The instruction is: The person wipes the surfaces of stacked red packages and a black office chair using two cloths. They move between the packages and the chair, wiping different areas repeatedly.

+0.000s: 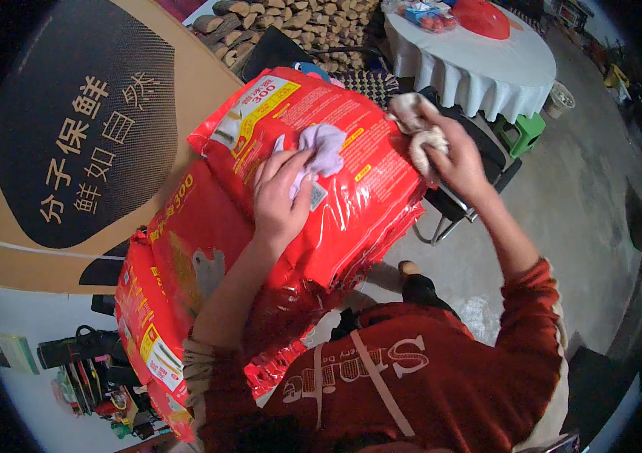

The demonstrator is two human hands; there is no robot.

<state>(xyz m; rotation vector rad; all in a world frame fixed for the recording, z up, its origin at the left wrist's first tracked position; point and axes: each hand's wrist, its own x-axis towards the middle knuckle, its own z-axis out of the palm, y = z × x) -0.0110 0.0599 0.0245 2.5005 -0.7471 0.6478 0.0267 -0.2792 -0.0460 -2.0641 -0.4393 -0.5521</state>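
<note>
Red plastic sacks (372, 187) with printed writing lie stacked in front of me. On the top sack my left hand (281, 198) rests with its fingers over a crumpled lavender cloth (323, 148). Part of that cloth shows between thumb and fingers, and the rest is hidden under the hand. At the sack's right edge my right hand (459, 156) grips a bunched whitish cloth (431, 144). A second greyish-white bundle (408, 110) shows at its fingertips; whether it is part of the same cloth, I cannot tell.
A large TCL cardboard carton (196, 73) stands close on the left. Stacked firewood (321, 28) lies behind. At the back right is a round table with a white tablecloth (468, 62). A black chair (451, 198), a green stool (524, 136) and a bucket (560, 101) stand to the right.
</note>
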